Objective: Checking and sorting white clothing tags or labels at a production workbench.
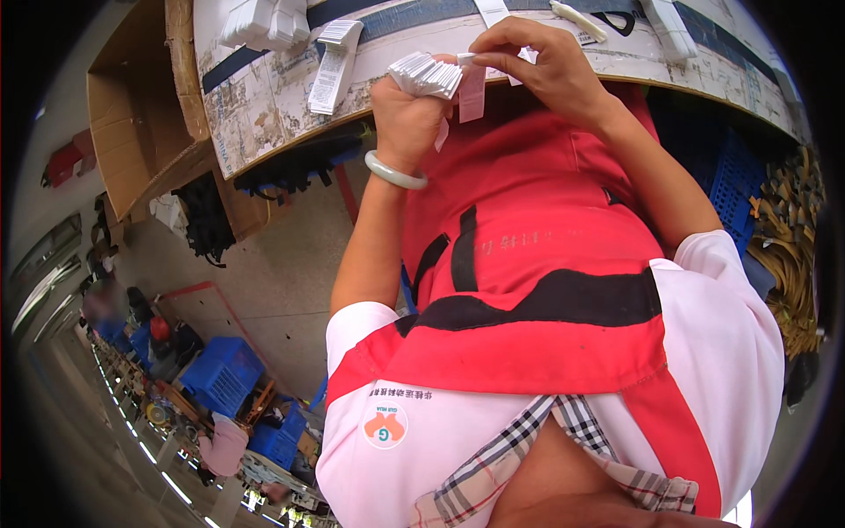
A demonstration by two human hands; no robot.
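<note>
My left hand (407, 128) is closed around a thick stack of white labels (426, 76), its edges fanned upward, at the front edge of the worktable. A pale bangle sits on that wrist. My right hand (550, 66) is just to the right, thumb and forefinger pinched on the end of a single white label (472, 92) that hangs down between the hands. On the table, left of my left hand, lies a bundle of printed white labels (334, 75). A white pen-like stick (578, 21) lies beyond my right hand.
More white label stacks (264, 21) rest at the table's far left, and another stack (671, 29) at the right. An open cardboard box (145, 114) stands left of the worktable (264, 114). A blue crate (735, 180) and brown straps (792, 255) are at the right.
</note>
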